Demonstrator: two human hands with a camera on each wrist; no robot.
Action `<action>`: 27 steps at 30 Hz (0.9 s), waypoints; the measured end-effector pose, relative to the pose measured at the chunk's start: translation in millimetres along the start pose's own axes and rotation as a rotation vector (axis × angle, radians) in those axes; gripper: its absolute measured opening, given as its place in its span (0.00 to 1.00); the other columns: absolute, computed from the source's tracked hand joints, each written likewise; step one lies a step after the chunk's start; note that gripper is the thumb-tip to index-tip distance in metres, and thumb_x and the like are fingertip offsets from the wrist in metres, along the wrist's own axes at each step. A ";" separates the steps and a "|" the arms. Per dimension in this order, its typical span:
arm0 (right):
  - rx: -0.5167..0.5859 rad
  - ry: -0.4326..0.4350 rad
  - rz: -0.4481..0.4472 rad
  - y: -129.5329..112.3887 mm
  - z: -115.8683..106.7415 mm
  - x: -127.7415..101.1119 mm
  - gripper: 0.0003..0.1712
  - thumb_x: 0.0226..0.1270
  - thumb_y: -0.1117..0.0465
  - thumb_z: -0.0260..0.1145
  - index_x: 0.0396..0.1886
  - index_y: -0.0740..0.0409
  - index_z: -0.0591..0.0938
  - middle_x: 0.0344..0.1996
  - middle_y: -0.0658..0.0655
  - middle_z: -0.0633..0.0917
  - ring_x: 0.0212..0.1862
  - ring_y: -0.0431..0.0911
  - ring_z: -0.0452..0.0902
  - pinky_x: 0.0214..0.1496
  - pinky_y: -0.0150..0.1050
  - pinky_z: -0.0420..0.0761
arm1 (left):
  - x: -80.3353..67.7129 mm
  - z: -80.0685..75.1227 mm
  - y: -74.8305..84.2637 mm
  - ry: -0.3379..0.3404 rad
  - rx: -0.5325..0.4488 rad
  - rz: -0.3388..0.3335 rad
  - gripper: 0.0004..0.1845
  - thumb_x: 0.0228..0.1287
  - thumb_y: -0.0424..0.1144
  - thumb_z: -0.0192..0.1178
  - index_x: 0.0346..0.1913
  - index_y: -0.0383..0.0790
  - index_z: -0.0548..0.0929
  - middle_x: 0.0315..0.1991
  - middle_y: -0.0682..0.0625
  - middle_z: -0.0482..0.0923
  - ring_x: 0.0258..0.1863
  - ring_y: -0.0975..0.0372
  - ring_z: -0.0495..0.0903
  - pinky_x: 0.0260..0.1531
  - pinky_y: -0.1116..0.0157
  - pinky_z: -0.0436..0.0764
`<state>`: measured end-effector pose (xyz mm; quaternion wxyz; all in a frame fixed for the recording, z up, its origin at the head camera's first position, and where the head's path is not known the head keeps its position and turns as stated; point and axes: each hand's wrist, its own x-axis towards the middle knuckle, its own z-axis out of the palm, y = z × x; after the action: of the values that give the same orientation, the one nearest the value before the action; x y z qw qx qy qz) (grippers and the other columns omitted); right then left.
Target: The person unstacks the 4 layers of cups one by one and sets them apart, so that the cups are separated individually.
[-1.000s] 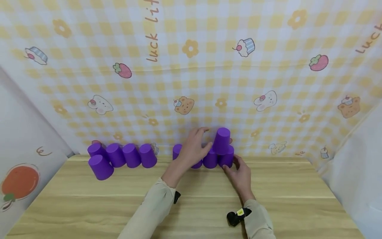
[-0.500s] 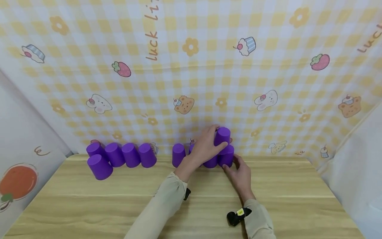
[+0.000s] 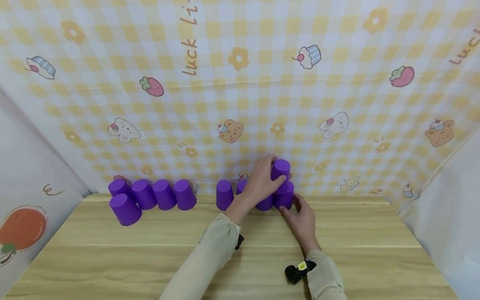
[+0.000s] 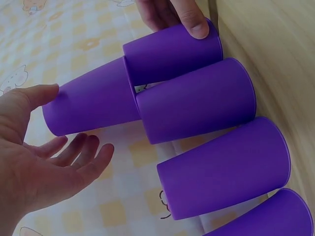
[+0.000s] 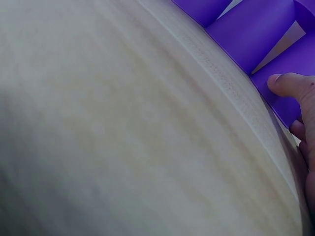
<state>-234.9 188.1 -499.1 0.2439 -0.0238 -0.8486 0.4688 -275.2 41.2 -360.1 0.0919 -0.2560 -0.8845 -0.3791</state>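
At the table's (image 3: 337, 233) back edge the top cup (image 3: 280, 170) sits on two cups (image 3: 279, 200), left hand (image 3: 262, 183) open beside it, right hand (image 3: 301, 218) pinching the end one, so a nudge could topple it.
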 end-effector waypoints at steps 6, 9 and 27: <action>-0.006 -0.012 0.004 -1.8 -0.3 -0.2 0.31 0.43 0.58 0.71 0.50 0.58 0.72 0.43 0.57 0.78 0.46 0.47 0.73 0.49 0.38 0.71 | 0.1 2.1 0.6 -0.027 -0.031 -0.050 0.30 0.54 0.45 0.57 0.59 0.40 0.61 0.50 0.48 0.69 0.49 0.60 0.67 0.46 0.65 0.70; -0.002 -0.017 0.008 -1.9 -0.4 -0.2 0.31 0.43 0.58 0.71 0.50 0.58 0.72 0.44 0.57 0.78 0.46 0.47 0.72 0.49 0.38 0.71 | -0.1 1.8 1.1 -0.024 -0.045 -0.057 0.30 0.54 0.44 0.57 0.59 0.41 0.61 0.51 0.48 0.68 0.50 0.60 0.67 0.47 0.64 0.70; 0.008 -0.019 0.024 -1.5 -0.5 0.4 0.32 0.42 0.57 0.71 0.50 0.57 0.72 0.43 0.57 0.78 0.46 0.47 0.72 0.50 0.38 0.71 | -8.8 -30.0 3.2 0.016 -0.103 -0.005 0.30 0.54 0.45 0.57 0.59 0.41 0.62 0.50 0.51 0.69 0.47 0.62 0.70 0.45 0.66 0.71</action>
<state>-234.8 187.8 -497.5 0.2304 -0.0287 -0.8487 0.4752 -267.0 18.1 -340.4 0.0845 -0.2551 -0.8636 -0.4265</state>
